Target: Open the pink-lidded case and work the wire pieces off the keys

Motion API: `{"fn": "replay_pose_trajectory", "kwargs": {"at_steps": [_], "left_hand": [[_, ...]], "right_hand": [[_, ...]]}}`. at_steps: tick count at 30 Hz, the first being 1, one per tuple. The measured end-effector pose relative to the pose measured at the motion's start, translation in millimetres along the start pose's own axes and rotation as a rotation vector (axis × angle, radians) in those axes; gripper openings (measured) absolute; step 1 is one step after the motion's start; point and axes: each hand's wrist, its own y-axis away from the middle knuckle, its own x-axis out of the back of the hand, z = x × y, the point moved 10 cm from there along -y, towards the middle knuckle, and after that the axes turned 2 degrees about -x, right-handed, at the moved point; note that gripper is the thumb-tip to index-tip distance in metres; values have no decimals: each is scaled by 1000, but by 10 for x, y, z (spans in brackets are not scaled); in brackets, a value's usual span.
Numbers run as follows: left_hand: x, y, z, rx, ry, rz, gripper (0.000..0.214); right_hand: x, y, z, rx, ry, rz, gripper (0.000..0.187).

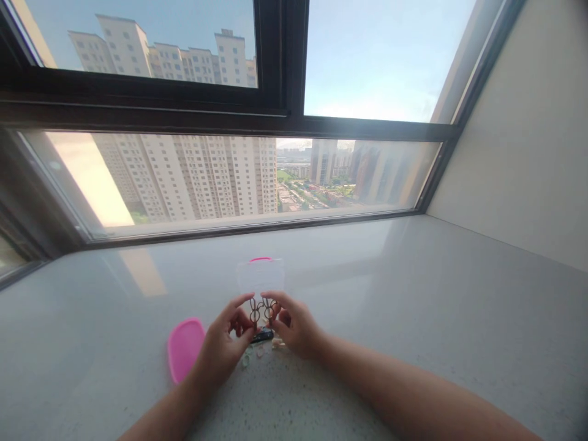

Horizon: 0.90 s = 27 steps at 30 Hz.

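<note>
My left hand [225, 340] pinches a bronze-coloured wire piece [254, 315] between thumb and forefinger. It has a round loop with narrower loops above, like a rabbit's head in outline. A similar looped wire piece [268, 313] is pinched in my right hand [296, 324], close beside the first. Whether the two are linked, I cannot tell. Just below them on the counter lies a dark, shiny object [263, 335], partly hidden by my fingers. Small pale green and pinkish pieces [245, 361] are scattered near it, with a beige item [278, 343] by my right hand.
A pink lid or tray [184, 349] lies left of my left hand. Behind my hands stands a clear plastic box [261, 275] with a pink handle. The pale speckled counter [390, 294] runs to a dark-framed window [367, 128], with a wall [528, 153] at right.
</note>
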Motion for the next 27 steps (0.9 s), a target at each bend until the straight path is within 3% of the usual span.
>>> {"fn": "replay_pose_trajectory", "kwargs": {"at_steps": [6, 27], "left_hand": [[-56, -18, -14, -3, -47, -37, 47], [-91, -16, 24, -34, -54, -62, 48]], "right_hand": [[8, 23, -23, -6, -100, -1, 58], [49, 31, -80, 7, -50, 9, 60]]}}
